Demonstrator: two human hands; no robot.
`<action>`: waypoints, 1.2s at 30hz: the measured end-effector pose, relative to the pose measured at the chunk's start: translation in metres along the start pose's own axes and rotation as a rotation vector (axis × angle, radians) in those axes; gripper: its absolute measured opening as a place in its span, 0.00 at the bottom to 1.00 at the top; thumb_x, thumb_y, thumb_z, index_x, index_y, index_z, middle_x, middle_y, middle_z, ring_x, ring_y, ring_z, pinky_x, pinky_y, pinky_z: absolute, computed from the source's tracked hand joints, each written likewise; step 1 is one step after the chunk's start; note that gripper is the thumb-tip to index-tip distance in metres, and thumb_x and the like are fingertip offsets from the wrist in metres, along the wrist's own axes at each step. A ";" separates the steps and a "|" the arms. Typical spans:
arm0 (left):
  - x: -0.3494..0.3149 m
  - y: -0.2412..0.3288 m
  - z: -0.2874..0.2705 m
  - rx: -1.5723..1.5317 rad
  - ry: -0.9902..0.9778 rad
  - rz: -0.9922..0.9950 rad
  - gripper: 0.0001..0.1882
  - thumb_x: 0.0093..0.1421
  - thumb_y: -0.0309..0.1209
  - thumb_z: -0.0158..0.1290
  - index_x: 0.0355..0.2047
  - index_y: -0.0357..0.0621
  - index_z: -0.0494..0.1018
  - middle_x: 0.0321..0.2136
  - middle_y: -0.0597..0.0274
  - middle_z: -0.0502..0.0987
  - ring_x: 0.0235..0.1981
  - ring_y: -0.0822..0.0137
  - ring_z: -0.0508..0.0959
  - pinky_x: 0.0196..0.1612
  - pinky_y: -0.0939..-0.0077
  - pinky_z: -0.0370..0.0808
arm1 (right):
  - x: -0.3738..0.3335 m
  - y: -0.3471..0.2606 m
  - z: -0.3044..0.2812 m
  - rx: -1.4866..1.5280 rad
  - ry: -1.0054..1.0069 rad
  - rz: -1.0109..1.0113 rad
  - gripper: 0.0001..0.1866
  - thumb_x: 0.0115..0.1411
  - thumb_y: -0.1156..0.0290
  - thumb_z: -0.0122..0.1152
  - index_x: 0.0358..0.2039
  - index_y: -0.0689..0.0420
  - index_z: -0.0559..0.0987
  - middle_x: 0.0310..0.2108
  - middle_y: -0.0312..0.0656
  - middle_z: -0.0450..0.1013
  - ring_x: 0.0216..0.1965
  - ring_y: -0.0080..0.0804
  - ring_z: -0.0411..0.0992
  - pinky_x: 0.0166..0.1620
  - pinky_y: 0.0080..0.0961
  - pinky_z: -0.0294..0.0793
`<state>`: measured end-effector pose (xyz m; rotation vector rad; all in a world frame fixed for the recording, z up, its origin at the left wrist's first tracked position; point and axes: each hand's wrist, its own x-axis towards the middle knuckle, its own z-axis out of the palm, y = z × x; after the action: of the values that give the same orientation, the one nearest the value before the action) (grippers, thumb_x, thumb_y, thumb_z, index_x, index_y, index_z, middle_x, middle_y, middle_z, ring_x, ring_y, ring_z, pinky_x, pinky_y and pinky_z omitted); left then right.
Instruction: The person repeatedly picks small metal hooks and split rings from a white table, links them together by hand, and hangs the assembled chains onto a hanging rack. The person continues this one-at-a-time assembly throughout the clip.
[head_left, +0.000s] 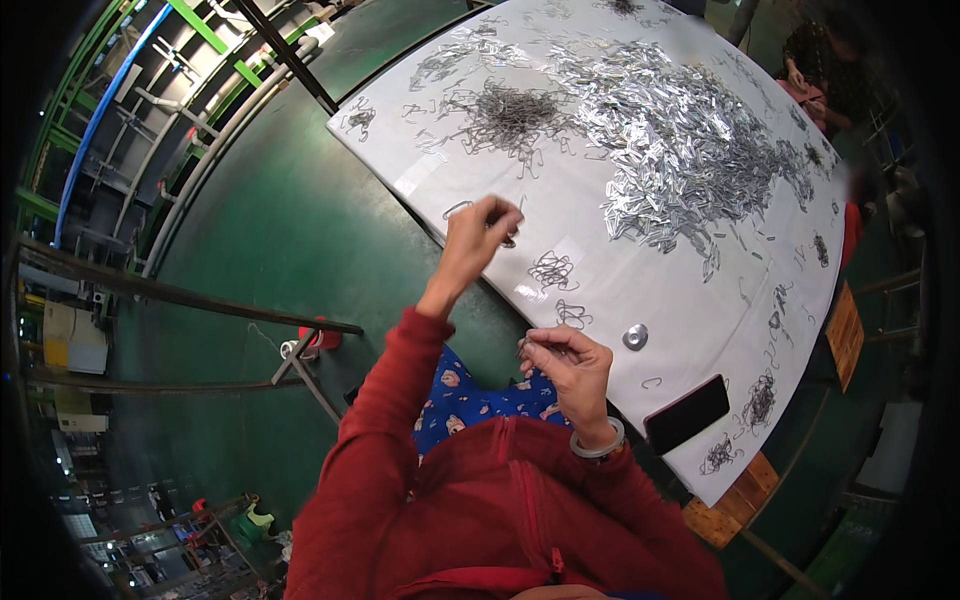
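My left hand (474, 240) is over the near left edge of the white-covered table (590, 215), fingers curled together and slightly blurred. A bent wire piece (457, 209) shows beside its knuckles; I cannot tell if the hand grips it. Closer to my body, my right hand (572, 368) is pinched just off the table edge, with something tiny and dark at the fingertips. Between the two hands lie a small heap of bent wire hooks (551, 270) and a smaller one (572, 314). Farther back are a dark wire hook pile (512, 115) and a broad heap of shiny metal clips (665, 150).
A dark phone (687, 414) and a round silver disc (635, 337) lie right of my right hand. More wire bundles (759, 402) sit near the right corner. Wooden stools (735, 500) stand beyond that edge. Another person (820, 75) sits at the far right. Metal rails (190, 290) run at left.
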<state>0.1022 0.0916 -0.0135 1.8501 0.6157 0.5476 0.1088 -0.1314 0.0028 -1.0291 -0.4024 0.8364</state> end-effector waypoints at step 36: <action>-0.144 0.032 0.001 -0.078 0.200 0.154 0.04 0.59 0.18 0.55 0.34 0.36 0.70 0.33 0.55 0.79 0.36 0.66 0.80 0.41 0.76 0.75 | 0.209 0.037 -0.172 -1.295 0.464 -0.319 0.11 0.44 0.76 0.62 0.31 0.63 0.75 0.23 0.53 0.76 0.29 0.54 0.76 0.37 0.39 0.74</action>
<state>-0.0022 -0.0116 0.0048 1.7914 0.5780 0.8543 0.3383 -0.0625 -0.1291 -2.2112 -0.6988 -0.0779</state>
